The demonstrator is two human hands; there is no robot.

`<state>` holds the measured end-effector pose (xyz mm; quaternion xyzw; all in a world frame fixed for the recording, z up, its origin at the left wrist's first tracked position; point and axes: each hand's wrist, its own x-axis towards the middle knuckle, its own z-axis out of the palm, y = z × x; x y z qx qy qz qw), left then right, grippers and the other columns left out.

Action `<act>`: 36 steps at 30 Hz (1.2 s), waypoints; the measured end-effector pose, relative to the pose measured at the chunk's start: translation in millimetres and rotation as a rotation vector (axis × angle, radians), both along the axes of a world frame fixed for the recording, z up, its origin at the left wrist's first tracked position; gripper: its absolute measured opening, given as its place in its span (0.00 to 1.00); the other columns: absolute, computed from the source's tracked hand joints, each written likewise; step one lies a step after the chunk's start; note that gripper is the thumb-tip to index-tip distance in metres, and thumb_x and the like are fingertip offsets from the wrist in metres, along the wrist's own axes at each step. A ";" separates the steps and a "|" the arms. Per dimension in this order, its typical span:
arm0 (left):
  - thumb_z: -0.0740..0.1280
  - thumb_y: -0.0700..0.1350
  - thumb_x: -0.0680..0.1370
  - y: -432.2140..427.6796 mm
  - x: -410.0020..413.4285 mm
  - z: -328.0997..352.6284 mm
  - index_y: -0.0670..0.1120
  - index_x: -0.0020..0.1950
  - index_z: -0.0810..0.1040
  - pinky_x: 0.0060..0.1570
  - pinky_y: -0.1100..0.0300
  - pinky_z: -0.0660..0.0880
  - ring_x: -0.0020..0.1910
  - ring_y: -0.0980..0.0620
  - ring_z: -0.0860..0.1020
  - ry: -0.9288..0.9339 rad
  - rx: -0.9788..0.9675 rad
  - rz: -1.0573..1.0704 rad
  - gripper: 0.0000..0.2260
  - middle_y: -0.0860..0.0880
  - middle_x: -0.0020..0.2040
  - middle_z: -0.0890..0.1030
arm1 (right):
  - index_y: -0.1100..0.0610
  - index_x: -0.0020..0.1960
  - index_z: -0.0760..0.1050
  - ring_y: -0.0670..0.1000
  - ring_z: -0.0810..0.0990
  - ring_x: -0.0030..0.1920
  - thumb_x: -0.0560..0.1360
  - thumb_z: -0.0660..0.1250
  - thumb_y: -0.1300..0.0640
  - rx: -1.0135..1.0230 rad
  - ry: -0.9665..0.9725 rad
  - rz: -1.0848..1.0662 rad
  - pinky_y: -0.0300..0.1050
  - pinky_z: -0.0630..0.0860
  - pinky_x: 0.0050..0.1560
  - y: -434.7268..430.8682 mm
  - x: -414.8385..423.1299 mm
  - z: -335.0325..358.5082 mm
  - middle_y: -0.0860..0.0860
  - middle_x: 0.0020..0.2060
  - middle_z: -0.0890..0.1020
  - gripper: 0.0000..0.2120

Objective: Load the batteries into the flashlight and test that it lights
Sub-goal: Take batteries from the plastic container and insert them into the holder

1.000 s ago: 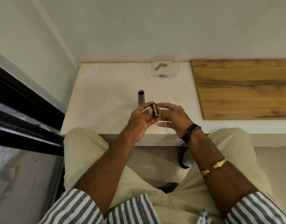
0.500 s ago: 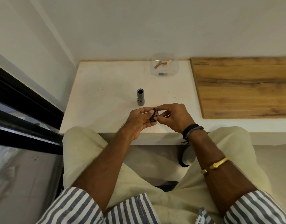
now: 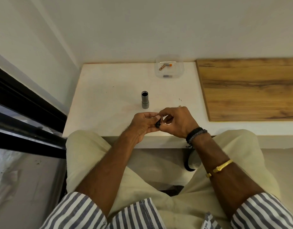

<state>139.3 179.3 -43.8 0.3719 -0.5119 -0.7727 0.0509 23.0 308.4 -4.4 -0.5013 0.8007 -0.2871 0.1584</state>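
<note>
The grey flashlight body stands upright on the white table, its open end up. Just in front of it, near the table's front edge, my left hand grips a small black battery holder. My right hand pinches a copper-coloured battery against the holder. My fingers hide most of both parts.
A clear plastic tub at the back of the table holds two more batteries. A wooden board covers the table's right side. A wall runs behind, and a dark window frame lies at the left.
Both hands have drawn closer together and lower toward the table's front edge. The right hand's fingers have closed on the battery at the holder.
</note>
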 end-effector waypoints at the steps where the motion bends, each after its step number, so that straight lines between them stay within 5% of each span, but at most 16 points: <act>1: 0.71 0.40 0.78 -0.7 -0.4 0.1 0.42 0.54 0.83 0.41 0.54 0.83 0.47 0.43 0.87 0.001 0.003 0.006 0.05 0.42 0.48 0.87 | 0.53 0.52 0.85 0.47 0.85 0.40 0.70 0.75 0.52 -0.008 -0.010 -0.002 0.50 0.82 0.51 -0.3 0.1 0.7 0.46 0.43 0.88 0.12; 13: 0.69 0.38 0.79 3.4 -3.5 1.2 0.39 0.61 0.79 0.47 0.51 0.83 0.53 0.40 0.85 0.154 0.175 0.188 0.11 0.39 0.54 0.85 | 0.51 0.50 0.86 0.48 0.83 0.45 0.74 0.75 0.51 -0.141 -0.144 -0.128 0.54 0.82 0.51 -1.1 -1.9 -9.4 0.47 0.44 0.86 0.07; 17: 0.69 0.36 0.79 4.3 -5.4 0.9 0.39 0.60 0.79 0.51 0.44 0.82 0.54 0.37 0.84 0.159 0.156 0.216 0.10 0.36 0.56 0.84 | 0.50 0.49 0.86 0.43 0.85 0.43 0.73 0.77 0.54 -0.130 -0.287 -0.216 0.48 0.82 0.52 1.2 -8.4 -14.4 0.45 0.41 0.87 0.05; 23: 0.65 0.34 0.81 0.7 -7.1 -1.5 0.40 0.61 0.77 0.54 0.45 0.82 0.55 0.38 0.84 0.205 0.221 0.276 0.09 0.36 0.57 0.83 | 0.49 0.44 0.85 0.47 0.87 0.40 0.71 0.78 0.60 -0.203 -0.451 -0.595 0.49 0.86 0.44 10.0 -33.6 -26.2 0.47 0.37 0.87 0.07; 28: 0.64 0.34 0.81 2.4 -3.3 -2.4 0.38 0.64 0.76 0.55 0.46 0.82 0.57 0.38 0.83 0.235 0.284 0.261 0.11 0.36 0.56 0.84 | 0.54 0.47 0.86 0.49 0.85 0.43 0.72 0.76 0.60 -0.150 -0.297 -0.863 0.50 0.84 0.51 19.4 -54.0 -43.5 0.50 0.41 0.87 0.05; 36: 0.63 0.34 0.82 6.0 -6.6 1.1 0.35 0.65 0.75 0.54 0.50 0.82 0.58 0.39 0.83 0.242 0.321 0.249 0.12 0.37 0.57 0.83 | 0.57 0.53 0.86 0.47 0.79 0.44 0.76 0.73 0.59 -0.014 -0.166 -0.843 0.37 0.72 0.48 18.3 -58.5 -56.9 0.53 0.48 0.88 0.07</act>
